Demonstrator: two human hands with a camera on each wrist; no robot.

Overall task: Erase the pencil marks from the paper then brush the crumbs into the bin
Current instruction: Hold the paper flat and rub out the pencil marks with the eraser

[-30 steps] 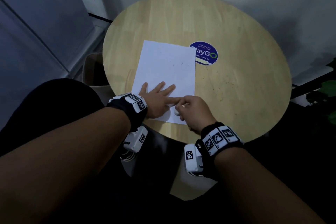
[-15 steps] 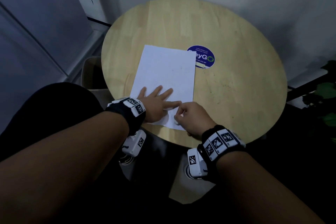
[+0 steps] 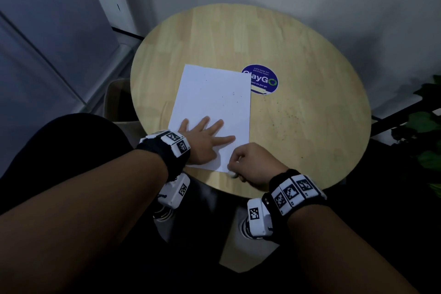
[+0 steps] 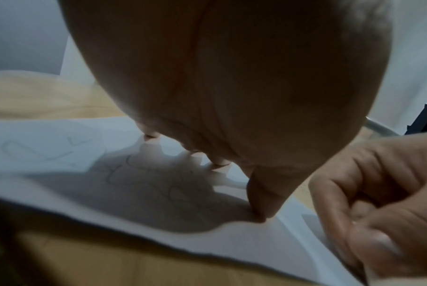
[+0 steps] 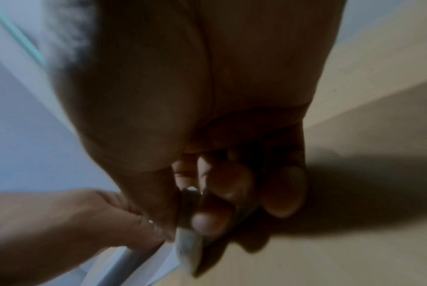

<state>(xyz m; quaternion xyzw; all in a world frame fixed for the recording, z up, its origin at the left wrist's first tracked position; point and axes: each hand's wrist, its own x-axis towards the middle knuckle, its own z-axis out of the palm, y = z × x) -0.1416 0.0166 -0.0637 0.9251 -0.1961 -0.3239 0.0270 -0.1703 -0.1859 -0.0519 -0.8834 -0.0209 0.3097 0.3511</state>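
A white sheet of paper (image 3: 214, 102) lies on the round wooden table (image 3: 298, 126). My left hand (image 3: 205, 138) presses flat on its near end with fingers spread. Faint pencil scribbles (image 4: 143, 174) show under the left palm (image 4: 231, 87) in the left wrist view. My right hand (image 3: 248, 162) pinches a small white eraser (image 3: 232, 173) at the paper's near right corner. The eraser (image 5: 189, 249) looks smudged grey between thumb and fingers in the right wrist view. Dark crumbs (image 3: 229, 99) dot the upper part of the sheet.
A blue round sticker (image 3: 261, 80) sits on the table, partly under the paper's far right corner. More crumbs (image 3: 286, 114) speckle the wood right of the sheet. A beige bin (image 3: 118, 102) stands on the floor left of the table. Green plant leaves (image 3: 427, 126) show at the right.
My right hand with the eraser has slid toward me, from beside the left index finger down to the paper's near right corner. The left hand stays pressed on the sheet.
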